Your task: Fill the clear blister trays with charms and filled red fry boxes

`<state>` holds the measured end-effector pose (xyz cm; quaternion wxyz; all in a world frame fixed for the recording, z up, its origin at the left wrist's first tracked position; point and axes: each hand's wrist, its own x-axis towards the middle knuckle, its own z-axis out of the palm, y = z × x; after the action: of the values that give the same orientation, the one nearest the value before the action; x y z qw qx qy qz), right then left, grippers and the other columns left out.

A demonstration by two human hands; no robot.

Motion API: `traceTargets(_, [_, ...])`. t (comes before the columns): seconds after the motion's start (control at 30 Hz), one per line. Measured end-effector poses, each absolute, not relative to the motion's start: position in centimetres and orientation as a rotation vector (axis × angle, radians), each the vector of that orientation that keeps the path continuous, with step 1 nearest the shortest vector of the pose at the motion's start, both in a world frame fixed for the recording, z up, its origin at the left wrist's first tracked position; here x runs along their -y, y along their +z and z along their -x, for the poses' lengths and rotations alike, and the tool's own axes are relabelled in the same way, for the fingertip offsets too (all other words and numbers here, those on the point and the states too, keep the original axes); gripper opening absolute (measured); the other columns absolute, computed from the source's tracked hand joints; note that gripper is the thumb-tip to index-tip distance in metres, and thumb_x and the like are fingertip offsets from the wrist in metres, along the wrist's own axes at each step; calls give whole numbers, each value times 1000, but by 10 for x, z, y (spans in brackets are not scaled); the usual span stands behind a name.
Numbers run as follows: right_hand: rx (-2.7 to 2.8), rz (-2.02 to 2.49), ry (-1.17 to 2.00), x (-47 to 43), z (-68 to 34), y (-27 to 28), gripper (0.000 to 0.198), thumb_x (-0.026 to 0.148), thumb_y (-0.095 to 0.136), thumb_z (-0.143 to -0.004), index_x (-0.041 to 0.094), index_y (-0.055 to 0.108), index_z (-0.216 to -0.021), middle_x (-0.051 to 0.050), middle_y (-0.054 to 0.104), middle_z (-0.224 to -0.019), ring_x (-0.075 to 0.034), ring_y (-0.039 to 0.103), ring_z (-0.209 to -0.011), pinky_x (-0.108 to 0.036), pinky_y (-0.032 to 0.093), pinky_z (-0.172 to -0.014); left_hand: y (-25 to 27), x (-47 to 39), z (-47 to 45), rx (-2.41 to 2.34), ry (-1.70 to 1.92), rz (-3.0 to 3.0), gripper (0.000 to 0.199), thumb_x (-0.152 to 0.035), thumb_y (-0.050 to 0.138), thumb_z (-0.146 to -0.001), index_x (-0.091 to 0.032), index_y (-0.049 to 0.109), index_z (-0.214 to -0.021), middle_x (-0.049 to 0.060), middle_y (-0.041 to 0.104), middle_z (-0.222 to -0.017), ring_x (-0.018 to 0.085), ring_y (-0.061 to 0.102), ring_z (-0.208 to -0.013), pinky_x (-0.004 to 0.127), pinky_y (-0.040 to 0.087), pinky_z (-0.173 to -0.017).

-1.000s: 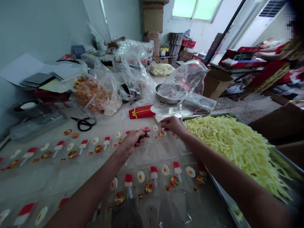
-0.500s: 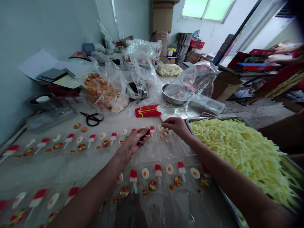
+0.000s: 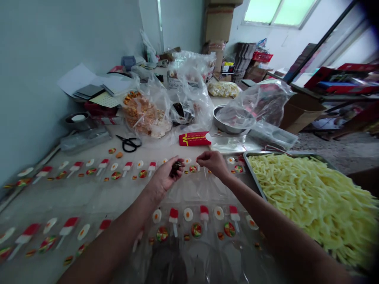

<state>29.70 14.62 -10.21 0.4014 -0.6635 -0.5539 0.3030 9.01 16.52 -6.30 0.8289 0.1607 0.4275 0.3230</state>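
Observation:
My left hand [image 3: 168,173] is turned palm up over the back row of clear plastic packs, its fingers curled round a cluster of small dark brown pieces [image 3: 177,168]. Just right of it, my right hand [image 3: 213,163] is in a pinch above the same row; whatever sits between its fingertips is too small to make out. Flat candy shapes lie in the packs below: fried eggs [image 3: 188,214], red-and-white ice pops [image 3: 204,213], round pizzas [image 3: 196,229] and tiny burgers [image 3: 220,235]. My forearms cover part of the front row.
A metal tray [image 3: 254,173] heaped with pale yellow strips [image 3: 308,197] stands on the right. Behind the packs are black scissors [image 3: 129,145], a red fries carton [image 3: 194,138], a bag of orange pieces [image 3: 145,118] and a metal bowl [image 3: 222,125]. Cardboard boxes [image 3: 219,23] stack at the back.
The view has swung left, so the scene sits further right. My left hand has turned up, showing more dark pieces. My right hand has moved left along the back row, uncovering a pack.

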Motion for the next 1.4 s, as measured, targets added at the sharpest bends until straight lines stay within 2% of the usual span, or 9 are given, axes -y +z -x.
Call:
traceTargets(0.17, [1608, 1774, 772, -184, -295, -110, 10, 17, 79, -62, 16, 77, -72, -1, 70, -62, -14, 61, -58, -23, 40, -54, -56, -178, -56, -917, 669, -320, 27, -9, 44, -89, -4, 70, -93, 15, 72, -81, 15, 68, -64, 24, 59, -59])
traceTargets(0.3, [1535, 1725, 890, -184, -296, -101, 31, 28, 89, -53, 15, 76, -78, 0, 68, -60, -13, 57, -54, -23, 40, -51, -63, -173, -44, -876, 680, -362, 27, -9, 47, -90, -2, 70, -101, 19, 75, -95, 21, 73, -80, 32, 62, -77])
traceTargets(0.43, [1601, 1575, 839, -158, -269, -80, 30, 45, 81, -72, 16, 79, -83, -3, 70, -65, -14, 58, -55, -24, 41, -52, -71, -164, -39, -837, 723, -393, 22, -11, 51, -92, -3, 71, -98, 18, 76, -94, 22, 74, -86, 37, 61, -87])
traceTargets(0.53, [1742, 1518, 713, -136, -233, -73, 24, 40, 71, -83, 18, 81, -85, -4, 73, -72, -15, 61, -61, -24, 42, -56, -75, -154, -37, -877, 718, -439, 20, -8, 53, -91, -6, 72, -92, 14, 76, -89, 19, 74, -80, 35, 61, -85])
traceTargets(0.63, [1842, 1620, 597, -124, -206, -78, 12, 22, 72, -76, 19, 80, -84, -3, 74, -72, -15, 63, -65, -24, 42, -60, -77, -144, -34, -937, 679, -495, 19, -7, 54, -89, -9, 73, -87, 9, 75, -81, 15, 70, -68, 30, 60, -74])
traceTargets(0.83, [1866, 1676, 858, -125, -195, -89, 27, 10, 71, -65, 18, 77, -90, 1, 71, -66, -13, 63, -58, -20, 40, -54, -88, -136, -24, -959, 618, -521, 16, -8, 60, -86, -10, 74, -79, 8, 72, -72, 13, 66, -58, 26, 58, -67])
traceTargets(1.0, [1938, 1520, 694, -163, -200, -88, 15, 17, 70, -73, 18, 75, -87, 0, 72, -72, -15, 64, -64, -23, 42, -57, -81, -152, -4, -919, 701, -471, 14, -5, 60, -86, -8, 74, -85, 13, 76, -86, 16, 72, -71, 27, 60, -76])
traceTargets(1.23, [2401, 1284, 456, -224, -215, -91, 26, 5, 69, -72, 21, 80, -88, -6, 74, -90, -21, 64, -87, -30, 45, -80, -68, -172, 28, -907, 787, -378, 19, -7, 55, -90, -6, 73, -95, 18, 75, -92, 22, 75, -83, 32, 62, -79])
traceTargets(1.4, [2193, 1288, 508, -209, -212, -82, 31, 9, 64, -77, 21, 80, -101, -6, 75, -92, -18, 65, -81, -28, 46, -74, -71, -172, 26, -904, 808, -350, 20, -7, 54, -91, -6, 72, -99, 16, 75, -94, 21, 74, -84, 32, 62, -81])
